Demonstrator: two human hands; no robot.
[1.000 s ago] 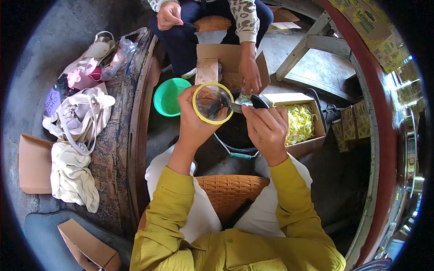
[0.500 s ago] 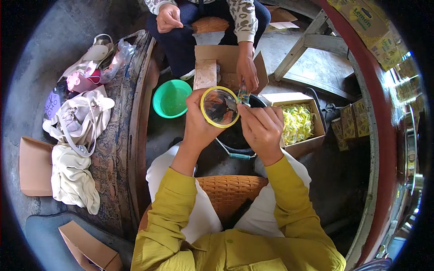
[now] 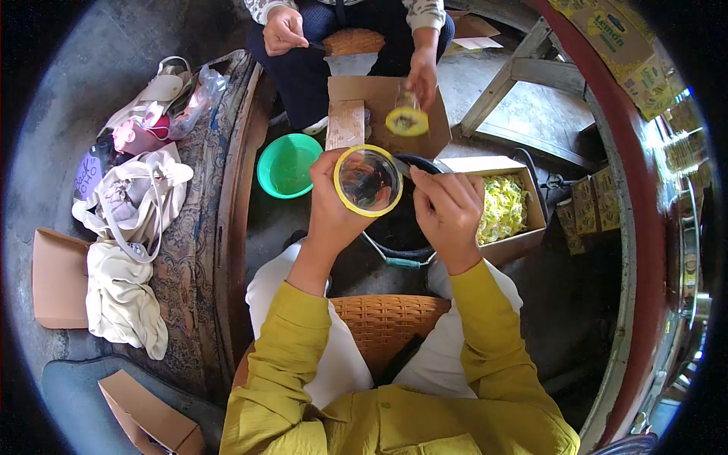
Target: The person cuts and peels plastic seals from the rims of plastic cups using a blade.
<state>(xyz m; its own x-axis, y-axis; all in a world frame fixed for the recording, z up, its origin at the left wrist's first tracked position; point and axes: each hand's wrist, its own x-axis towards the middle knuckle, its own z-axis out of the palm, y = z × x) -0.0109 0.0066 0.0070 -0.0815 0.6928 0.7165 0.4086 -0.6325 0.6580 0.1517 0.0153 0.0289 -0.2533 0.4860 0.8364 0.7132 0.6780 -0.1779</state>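
My left hand [image 3: 341, 203] is wrapped round a clear plastic cup with a yellow rim [image 3: 345, 199], its round end facing up toward me. My fingers show through the clear wall. My right hand [image 3: 449, 216] is closed in a pinch on a thin grey blade [image 3: 403, 166], whose tip is by the right side of the yellow rim; I cannot make out the kind of tool. Below both hands stands a black bucket [image 3: 394, 241] with a blue-gripped handle. Across from me, a person's hand [image 3: 423, 76] holds another clear cup with a yellow rim [image 3: 407, 122].
An open box of yellow-and-clear plastic scraps [image 3: 500, 211] stands to the right. A green basin [image 3: 289, 166] is at the left. An open cardboard box [image 3: 364, 91] sits between me and the co-worker. Bags and cloth [image 3: 129, 296] lie on the left, beside a patterned bench [image 3: 189, 280].
The co-worker's hand has drawn back from near my right hand and now holds a yellow-rimmed cup over the cardboard box. My right hand has shifted slightly right; my left hand is steady.
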